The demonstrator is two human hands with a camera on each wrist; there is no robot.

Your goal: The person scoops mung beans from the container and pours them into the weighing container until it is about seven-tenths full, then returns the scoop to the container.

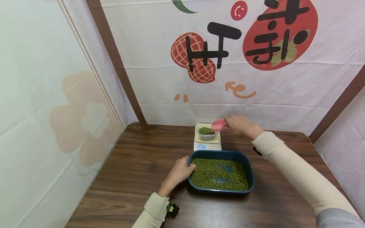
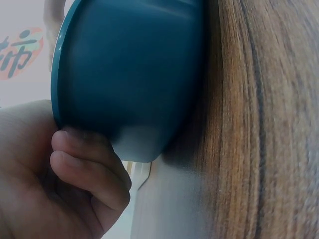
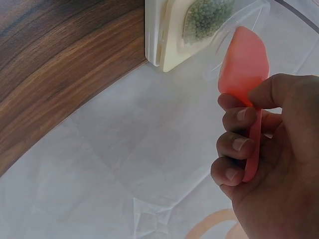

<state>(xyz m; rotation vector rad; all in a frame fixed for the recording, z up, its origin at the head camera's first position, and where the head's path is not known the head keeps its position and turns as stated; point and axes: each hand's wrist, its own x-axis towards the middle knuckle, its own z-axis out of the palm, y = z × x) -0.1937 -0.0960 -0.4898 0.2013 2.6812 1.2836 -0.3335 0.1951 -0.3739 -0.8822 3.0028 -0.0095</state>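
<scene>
One scoop [image 1: 218, 124], one tray [image 1: 219, 154], one scale [image 1: 207, 147], two hands [image 1: 179, 170] [image 1: 239, 124]

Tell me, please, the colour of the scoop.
The scoop is pink; the right wrist view shows it best.

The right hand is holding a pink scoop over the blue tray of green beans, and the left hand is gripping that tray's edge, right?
Not quite: the pink scoop isn't over the blue tray. The head view shows the right hand holding it over the clear container on the scale. The left hand does grip the tray's edge.
</scene>
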